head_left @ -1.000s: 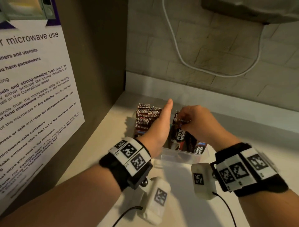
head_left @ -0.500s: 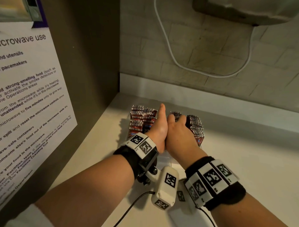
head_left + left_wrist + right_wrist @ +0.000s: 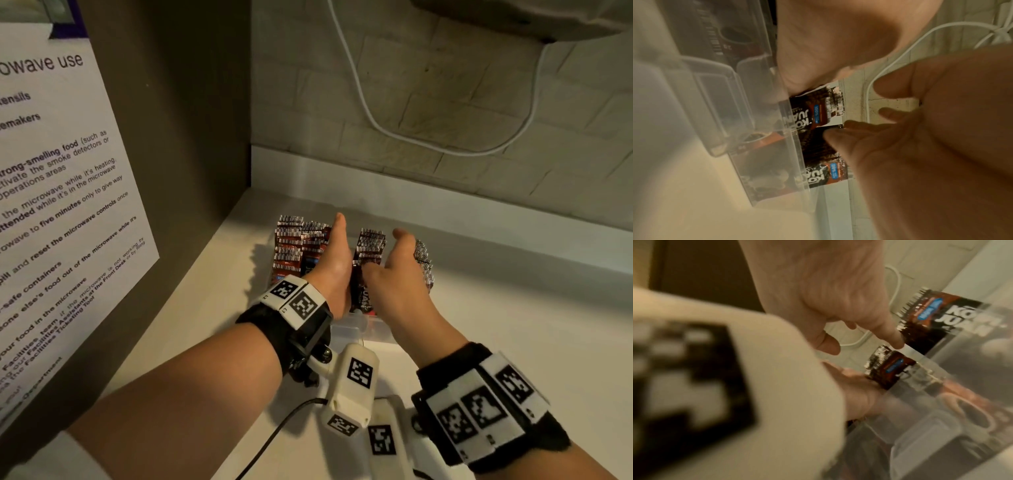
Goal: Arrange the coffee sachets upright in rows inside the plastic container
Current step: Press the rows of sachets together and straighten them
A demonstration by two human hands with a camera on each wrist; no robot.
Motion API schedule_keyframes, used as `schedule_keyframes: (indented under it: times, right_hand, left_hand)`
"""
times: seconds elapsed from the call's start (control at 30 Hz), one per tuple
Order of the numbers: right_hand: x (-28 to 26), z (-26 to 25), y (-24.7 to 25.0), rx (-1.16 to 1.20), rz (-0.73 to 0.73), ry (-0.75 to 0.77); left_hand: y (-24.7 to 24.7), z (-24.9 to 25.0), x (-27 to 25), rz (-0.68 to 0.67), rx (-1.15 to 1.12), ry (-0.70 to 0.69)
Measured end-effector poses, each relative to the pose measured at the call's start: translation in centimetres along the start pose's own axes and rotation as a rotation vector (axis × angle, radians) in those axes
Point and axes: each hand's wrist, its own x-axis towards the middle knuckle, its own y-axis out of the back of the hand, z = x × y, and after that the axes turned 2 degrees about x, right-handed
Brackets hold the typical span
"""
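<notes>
Clear plastic container (image 3: 359, 330) sits on the white counter (image 3: 513, 325), pushed toward the corner by the brown side panel (image 3: 178, 137). It's packed with dark red-and-black coffee sachets (image 3: 291, 246) standing upright in rows, printed tops poking above the rim. From the head view there's a row on the left, one in the middle and one on the right.

Left hand (image 3: 334, 263) stands on edge between the left and middle rows, fingers straight and together, flat against the sachets, not wrapped around anything. Right hand (image 3: 394, 274) is between the middle and right rows, fingers loosely spread and only slightly bent; the left wrist view shows a fingertip touching a sachet top, but nothing pinched or gripped.

Both wrists wear black straps with white marker blocks (image 3: 294, 301). A white cable (image 3: 376, 126) droops across the brick wall behind, and a microwave-use notice (image 3: 51, 205) hangs on the left.
</notes>
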Motion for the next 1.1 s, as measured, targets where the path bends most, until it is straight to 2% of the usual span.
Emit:
schedule_keyframes:
  times: [0.1, 0.23, 0.43, 0.53, 0.63, 0.8, 0.93, 1.0, 1.1]
  right_hand:
    - [0.8, 0.9, 0.0, 0.006, -0.067, -0.147]
    - [1.9, 2.2, 0.1, 0.068, -0.129, -0.242]
    - [2.4, 2.6, 0.8, 0.155, -0.218, -0.307]
    - [2.4, 2.8, 0.7, 0.163, -0.215, -0.315]
    - [2.5, 3.0, 0.5, 0.198, -0.207, -0.326]
    - [2.3, 2.6, 0.5, 0.191, -0.200, -0.281]
    - [1.8, 1.4, 0.7, 0.118, -0.148, -0.192]
    - [1.6, 0.7, 1.1, 0.104, -0.120, -0.116]
    - [0.8, -1.4, 1.5, 0.051, -0.031, 0.058]
  left_hand:
    - [-0.3, -0.3, 0.5, 0.040, 0.042, -0.003]
    - [-1.0, -0.2, 0.6, 0.074, 0.055, 0.000]
    - [-1.7, -0.8, 1.4, 0.127, 0.105, -0.003]
    - [-1.6, -1.7, 3.4, 0.146, 0.089, -0.041]
    - [-2.0, -1.6, 2.7, 0.189, 0.057, -0.062]
    - [-1.5, -2.3, 3.5, 0.220, 0.063, -0.099]
    - [-2.7, 0.1, -4.2, 0.243, 0.108, -0.186]
    - [-2.1, -0.2, -5.6, 0.282, 0.161, -0.203]
    - [-0.7, -0.6, -7.1, 0.279, 0.110, -0.215]
